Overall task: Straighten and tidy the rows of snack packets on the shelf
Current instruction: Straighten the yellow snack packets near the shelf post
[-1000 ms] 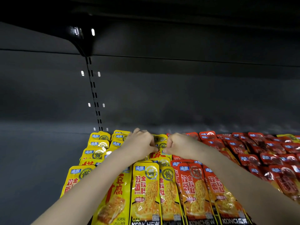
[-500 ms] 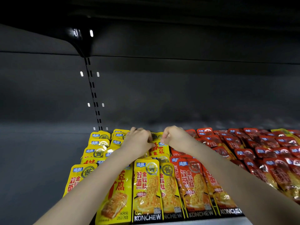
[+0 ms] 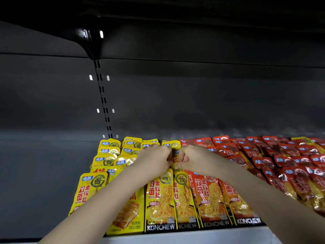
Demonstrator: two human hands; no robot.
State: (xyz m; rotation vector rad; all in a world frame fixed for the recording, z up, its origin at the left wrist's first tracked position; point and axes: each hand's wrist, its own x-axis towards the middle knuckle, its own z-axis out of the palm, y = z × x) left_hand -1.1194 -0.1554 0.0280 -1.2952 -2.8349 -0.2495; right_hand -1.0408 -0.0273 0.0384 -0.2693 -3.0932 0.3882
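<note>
Both hands grasp one item: my left hand [image 3: 154, 161] and right hand [image 3: 195, 159] each pinch a side edge of the same yellow packet [image 3: 175, 157], fingertips out of sight. Holding both edges should let me square it to its column without skewing it. That packet sits mid-depth on the shelf [image 3: 193, 235]. Nearer me than it, front yellow packets [image 3: 161, 199] overlap like shingles. Right of it, red packets [image 3: 263, 155] lie looser, several askew; probably next. Behind it and leftward stands the slotted upright [image 3: 103, 103].
</note>
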